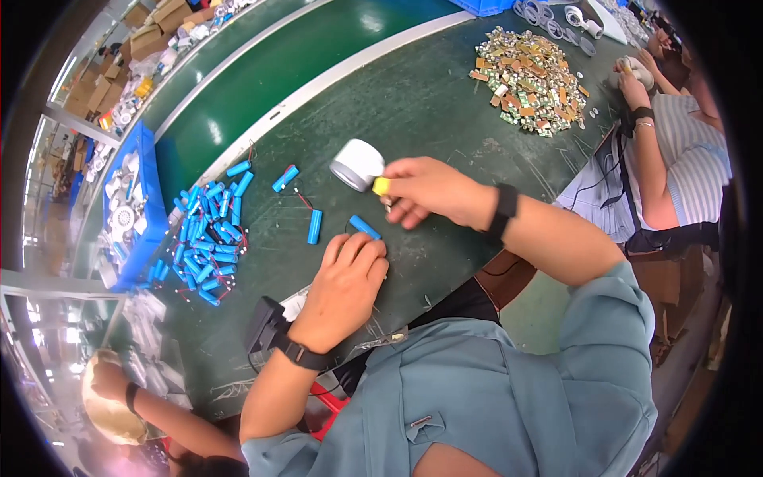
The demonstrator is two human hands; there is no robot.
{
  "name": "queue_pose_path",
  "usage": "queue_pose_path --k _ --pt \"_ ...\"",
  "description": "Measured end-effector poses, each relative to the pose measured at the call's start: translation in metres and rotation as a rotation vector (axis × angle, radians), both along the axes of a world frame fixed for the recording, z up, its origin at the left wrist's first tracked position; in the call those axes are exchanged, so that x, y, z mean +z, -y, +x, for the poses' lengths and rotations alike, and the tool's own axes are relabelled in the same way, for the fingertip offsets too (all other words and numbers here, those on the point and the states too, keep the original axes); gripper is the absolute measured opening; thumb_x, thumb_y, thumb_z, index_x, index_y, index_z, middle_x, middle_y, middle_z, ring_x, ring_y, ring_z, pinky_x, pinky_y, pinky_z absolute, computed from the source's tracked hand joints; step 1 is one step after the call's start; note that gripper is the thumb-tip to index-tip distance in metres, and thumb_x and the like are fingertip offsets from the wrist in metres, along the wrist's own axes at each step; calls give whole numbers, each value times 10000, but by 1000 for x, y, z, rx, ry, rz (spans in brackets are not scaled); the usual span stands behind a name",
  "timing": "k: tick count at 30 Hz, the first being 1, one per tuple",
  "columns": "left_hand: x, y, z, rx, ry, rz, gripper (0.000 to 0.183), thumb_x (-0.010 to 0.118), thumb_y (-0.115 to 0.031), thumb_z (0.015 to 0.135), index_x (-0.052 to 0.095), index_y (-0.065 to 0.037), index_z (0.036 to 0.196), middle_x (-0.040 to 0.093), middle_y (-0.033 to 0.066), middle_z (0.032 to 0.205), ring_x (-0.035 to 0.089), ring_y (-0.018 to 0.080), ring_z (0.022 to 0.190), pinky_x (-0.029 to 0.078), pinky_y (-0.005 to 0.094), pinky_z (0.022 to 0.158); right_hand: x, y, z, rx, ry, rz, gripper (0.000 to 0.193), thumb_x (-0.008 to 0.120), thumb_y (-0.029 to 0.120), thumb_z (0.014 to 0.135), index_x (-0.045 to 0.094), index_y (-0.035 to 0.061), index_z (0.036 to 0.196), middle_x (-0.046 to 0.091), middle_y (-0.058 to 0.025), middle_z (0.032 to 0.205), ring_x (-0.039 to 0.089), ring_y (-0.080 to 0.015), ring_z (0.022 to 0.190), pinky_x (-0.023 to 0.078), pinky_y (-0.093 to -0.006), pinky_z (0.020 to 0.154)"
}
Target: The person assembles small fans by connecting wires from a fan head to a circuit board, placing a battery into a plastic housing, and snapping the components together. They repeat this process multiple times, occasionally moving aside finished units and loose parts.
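My left hand [342,278] rests low over the green table, fingers curled and pressed together at the lower end of a blue cylindrical battery [365,227] with a thin wire. What lies under its fingertips is hidden. Between the thumb and fingers of my right hand [425,191] is a small yellow piece [381,187], its exact kind unclear. Just beyond it a white cylindrical housing [358,164] lies tilted on its side, close to my right fingertips. Two more wired blue batteries, one upright in view [315,227] and one farther off [285,178], lie left of the housing.
Many blue batteries [208,238] are heaped at the left, by a blue bin [143,215] of white parts. A pile of small circuit boards [532,83] sits far right. Behind runs a green conveyor [294,71]. Co-workers' arms [648,159] show at right and lower left [171,413].
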State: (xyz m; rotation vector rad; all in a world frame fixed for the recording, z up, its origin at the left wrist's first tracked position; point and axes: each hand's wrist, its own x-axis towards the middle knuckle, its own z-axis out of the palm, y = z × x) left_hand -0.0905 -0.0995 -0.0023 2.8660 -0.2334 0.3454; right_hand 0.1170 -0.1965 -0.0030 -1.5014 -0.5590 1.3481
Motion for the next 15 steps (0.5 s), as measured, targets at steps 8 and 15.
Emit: queue_pose_path --k 8,15 --pt "-2 13 -38 119 -103 -259 295 641 57 732 623 -25 1015 599 99 1077 586 297 1014 461 423 935 7 94 -51 -45 -222 15 302 503 282 1053 586 16 1170 601 -11 894 655 -102 696 561 -238 623" --pt "-1 5 -40 101 -182 -308 210 635 27 784 624 -5 991 586 118 1068 584 314 1016 469 427 929 -7 111 -81 -142 -443 168 419 490 158 1053 447 22 1447 583 -33 1078 578 -104 849 520 -279 802"
